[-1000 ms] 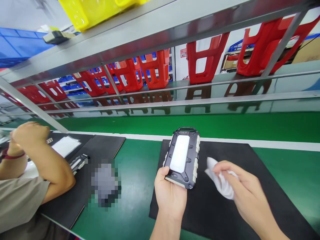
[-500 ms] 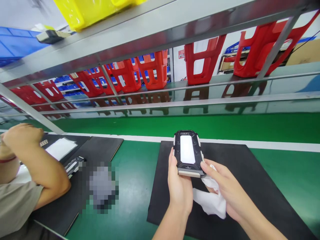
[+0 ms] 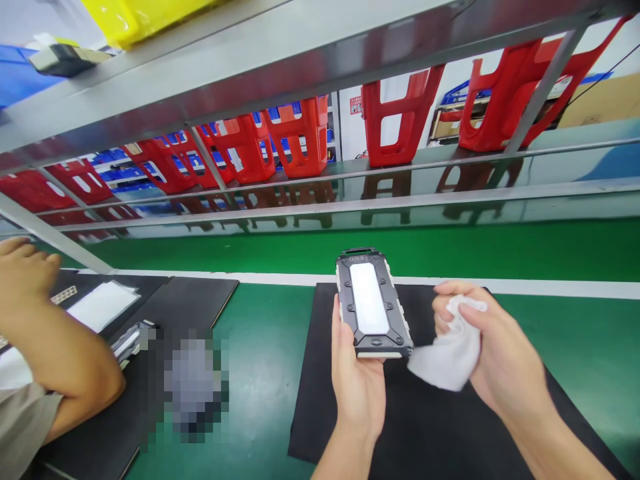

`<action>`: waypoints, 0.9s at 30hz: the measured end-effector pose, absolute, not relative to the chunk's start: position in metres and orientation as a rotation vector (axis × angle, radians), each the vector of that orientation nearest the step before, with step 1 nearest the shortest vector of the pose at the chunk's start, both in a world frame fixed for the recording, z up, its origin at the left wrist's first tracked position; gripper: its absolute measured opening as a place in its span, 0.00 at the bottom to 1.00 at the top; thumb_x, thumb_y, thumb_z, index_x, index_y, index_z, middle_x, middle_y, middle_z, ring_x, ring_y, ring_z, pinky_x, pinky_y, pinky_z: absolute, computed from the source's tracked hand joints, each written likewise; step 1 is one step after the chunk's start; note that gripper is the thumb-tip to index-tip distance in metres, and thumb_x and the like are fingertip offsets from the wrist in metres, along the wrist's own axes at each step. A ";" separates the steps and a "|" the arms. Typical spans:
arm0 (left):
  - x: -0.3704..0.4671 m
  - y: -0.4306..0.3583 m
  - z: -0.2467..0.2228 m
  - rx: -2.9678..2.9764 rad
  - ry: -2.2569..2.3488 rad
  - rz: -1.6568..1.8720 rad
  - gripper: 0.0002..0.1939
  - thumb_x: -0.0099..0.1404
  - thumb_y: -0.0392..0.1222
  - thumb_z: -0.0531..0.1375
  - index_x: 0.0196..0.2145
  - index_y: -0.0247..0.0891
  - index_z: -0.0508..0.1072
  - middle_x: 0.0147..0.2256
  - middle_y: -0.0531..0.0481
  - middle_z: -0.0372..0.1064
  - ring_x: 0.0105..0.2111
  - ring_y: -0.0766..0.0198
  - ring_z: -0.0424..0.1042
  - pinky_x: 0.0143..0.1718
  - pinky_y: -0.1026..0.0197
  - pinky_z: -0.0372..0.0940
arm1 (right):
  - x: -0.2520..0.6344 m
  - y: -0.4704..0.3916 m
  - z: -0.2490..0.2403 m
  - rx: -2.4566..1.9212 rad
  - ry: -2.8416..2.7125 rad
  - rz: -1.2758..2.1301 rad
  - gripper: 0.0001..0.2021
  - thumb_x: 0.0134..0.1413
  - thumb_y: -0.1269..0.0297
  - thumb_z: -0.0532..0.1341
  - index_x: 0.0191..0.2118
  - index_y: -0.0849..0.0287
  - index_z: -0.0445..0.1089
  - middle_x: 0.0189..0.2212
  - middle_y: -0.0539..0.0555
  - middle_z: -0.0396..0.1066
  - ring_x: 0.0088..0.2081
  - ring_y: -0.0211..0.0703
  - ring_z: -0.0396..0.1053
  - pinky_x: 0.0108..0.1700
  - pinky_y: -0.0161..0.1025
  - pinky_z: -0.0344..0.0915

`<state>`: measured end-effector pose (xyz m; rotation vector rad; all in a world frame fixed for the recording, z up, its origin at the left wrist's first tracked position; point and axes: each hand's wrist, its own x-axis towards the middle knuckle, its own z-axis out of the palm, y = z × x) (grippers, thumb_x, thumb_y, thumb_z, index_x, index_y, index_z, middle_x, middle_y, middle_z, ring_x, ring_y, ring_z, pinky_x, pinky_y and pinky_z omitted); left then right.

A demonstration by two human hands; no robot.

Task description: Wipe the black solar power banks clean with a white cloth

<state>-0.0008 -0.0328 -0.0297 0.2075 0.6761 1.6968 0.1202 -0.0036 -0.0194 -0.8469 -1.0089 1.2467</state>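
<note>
A rugged black power bank (image 3: 369, 300) with light edges, screws at its corners and a long white panel faces up toward me. My left hand (image 3: 356, 383) is closed around it from below and the left side, holding it above the black mat (image 3: 425, 427). To the right and apart from the device, my right hand (image 3: 500, 347) pinches a crumpled white cloth (image 3: 453, 353). The cloth's loose end hangs toward the lower right corner of the power bank, and I cannot tell whether it touches.
At the left, a co-worker's bent arm (image 3: 65, 340) rests over another black mat (image 3: 185, 307) with white sheets (image 3: 103, 303) and a similar device (image 3: 133, 340). A pixelated patch covers something on the green table (image 3: 260, 353). A metal shelf beam (image 3: 280, 60) crosses above; red stools (image 3: 400, 120) stand beyond.
My right hand has moved right with the cloth, away from the power bank's lower corner, and lifted slightly. The left hand still holds the power bank. The co-worker's arm has shifted left in view.
</note>
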 end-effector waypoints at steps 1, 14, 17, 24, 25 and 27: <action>-0.001 -0.033 -0.030 0.207 0.677 1.699 0.24 0.65 0.46 0.54 0.58 0.49 0.59 0.57 0.46 0.61 0.49 0.55 0.69 0.41 0.59 0.71 | 0.121 -0.004 -0.016 -0.810 -1.067 1.214 0.09 0.52 0.56 0.62 0.37 0.52 0.68 0.26 0.47 0.62 0.25 0.36 0.59 0.24 0.28 0.59; -0.008 -0.045 -0.026 0.393 0.620 1.796 0.25 0.61 0.45 0.60 0.56 0.49 0.63 0.58 0.50 0.60 0.57 0.55 0.61 0.51 0.60 0.67 | 0.102 -0.007 -0.034 -0.975 -1.581 0.715 0.14 0.57 0.61 0.59 0.49 0.49 0.70 0.48 0.52 0.66 0.43 0.45 0.69 0.36 0.35 0.70; -0.007 -0.045 -0.024 0.391 0.630 1.804 0.22 0.62 0.44 0.58 0.54 0.49 0.64 0.58 0.52 0.60 0.58 0.56 0.60 0.51 0.60 0.66 | 0.111 -0.003 -0.027 -1.088 -1.505 0.539 0.06 0.54 0.63 0.61 0.38 0.54 0.73 0.31 0.50 0.71 0.31 0.42 0.69 0.30 0.34 0.66; -0.005 -0.046 -0.030 0.400 0.683 1.796 0.28 0.62 0.52 0.57 0.58 0.48 0.59 0.59 0.49 0.59 0.57 0.52 0.60 0.55 0.54 0.63 | 0.096 -0.028 -0.020 -0.722 -1.831 -0.059 0.08 0.56 0.75 0.57 0.38 0.58 0.70 0.31 0.53 0.73 0.27 0.41 0.68 0.28 0.35 0.64; -0.005 -0.046 -0.031 0.393 0.683 1.788 0.29 0.61 0.53 0.56 0.59 0.48 0.58 0.59 0.47 0.59 0.57 0.51 0.61 0.55 0.53 0.62 | 0.091 -0.031 -0.021 -0.636 -1.892 -0.123 0.09 0.57 0.77 0.55 0.38 0.59 0.71 0.31 0.55 0.73 0.29 0.42 0.69 0.30 0.37 0.65; -0.006 -0.048 -0.033 0.380 0.691 1.786 0.30 0.61 0.55 0.56 0.59 0.50 0.58 0.59 0.47 0.58 0.57 0.49 0.61 0.55 0.51 0.63 | 0.087 -0.033 -0.024 -0.623 -1.912 -0.201 0.11 0.56 0.78 0.54 0.37 0.61 0.73 0.30 0.57 0.71 0.28 0.42 0.68 0.29 0.37 0.64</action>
